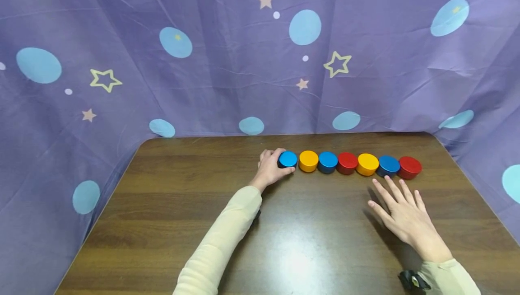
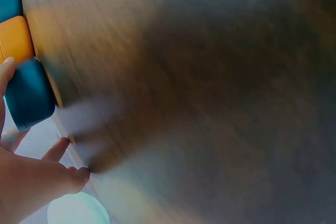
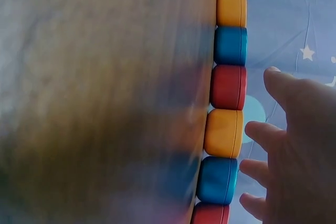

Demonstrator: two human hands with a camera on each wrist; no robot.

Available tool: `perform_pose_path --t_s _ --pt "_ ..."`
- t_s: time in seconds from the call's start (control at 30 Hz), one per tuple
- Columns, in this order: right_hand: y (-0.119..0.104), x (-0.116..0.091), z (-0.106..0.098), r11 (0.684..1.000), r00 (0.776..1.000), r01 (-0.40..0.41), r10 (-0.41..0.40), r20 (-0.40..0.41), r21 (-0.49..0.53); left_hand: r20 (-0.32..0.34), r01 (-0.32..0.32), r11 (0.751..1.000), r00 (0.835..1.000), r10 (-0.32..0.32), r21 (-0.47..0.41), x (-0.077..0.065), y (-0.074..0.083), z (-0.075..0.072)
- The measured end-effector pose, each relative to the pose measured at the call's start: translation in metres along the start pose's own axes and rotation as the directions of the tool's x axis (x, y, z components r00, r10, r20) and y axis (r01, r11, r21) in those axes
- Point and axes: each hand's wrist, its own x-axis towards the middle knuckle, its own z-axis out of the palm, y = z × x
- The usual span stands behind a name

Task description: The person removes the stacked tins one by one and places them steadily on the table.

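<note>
At the left end of a row of small round tins, my left hand (image 1: 270, 168) holds a blue tin (image 1: 288, 159) between thumb and fingers. The left wrist view shows the same blue tin (image 2: 30, 95) beside the thumb, standing on the table. To its right come a yellow tin (image 1: 308, 161), a blue one (image 1: 327, 162), a red one (image 1: 347, 163), a yellow one (image 1: 367, 165), a blue one (image 1: 388, 166) and a red one (image 1: 410, 167). My right hand (image 1: 406, 216), fingers spread and holding nothing, is just in front of the right end of the row.
The brown wooden table (image 1: 170, 222) has rounded far corners, and the row stands near its far edge. Behind it hangs a purple curtain (image 1: 227, 60) with stars and blue ovals. A dark wrist strap (image 1: 413, 280) sits at the right sleeve.
</note>
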Motion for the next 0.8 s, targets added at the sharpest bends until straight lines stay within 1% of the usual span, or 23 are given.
perform_pose_path --t_s 0.2,0.37,0.47,0.57,0.63,0.7,0.8 --pt "-0.005 0.004 -0.002 1.0 0.999 0.005 -0.005 0.038 0.009 0.002 0.017 1.0 1.0 -0.017 0.011 -0.002 0.003 -0.002" --pt "-0.008 0.005 0.0 1.0 0.999 0.023 -0.023 0.03 0.0 0.013 0.018 1.0 1.0 -0.019 0.014 -0.004 0.003 -0.003" --pt "-0.009 0.005 0.002 1.0 0.999 0.031 -0.031 0.028 0.001 0.015 0.002 1.0 1.0 -0.002 0.008 -0.008 0.001 -0.005" --pt "-0.008 0.005 0.001 0.999 0.999 0.035 -0.035 0.029 -0.003 0.001 -0.041 0.999 0.999 0.041 0.011 -0.012 -0.001 -0.008" --pt "-0.007 0.006 0.0 0.999 0.999 0.033 -0.032 0.037 -0.003 -0.016 -0.073 0.997 0.997 0.073 0.03 -0.016 -0.002 -0.01" --pt "-0.006 0.006 -0.001 1.0 0.999 0.027 -0.027 0.047 -0.004 -0.028 -0.095 0.993 0.995 0.097 0.068 -0.021 -0.003 -0.012" --pt "-0.004 0.005 -0.002 1.0 0.999 0.025 -0.025 0.046 -0.006 -0.025 -0.103 0.982 0.994 0.108 0.161 -0.028 -0.002 -0.015"
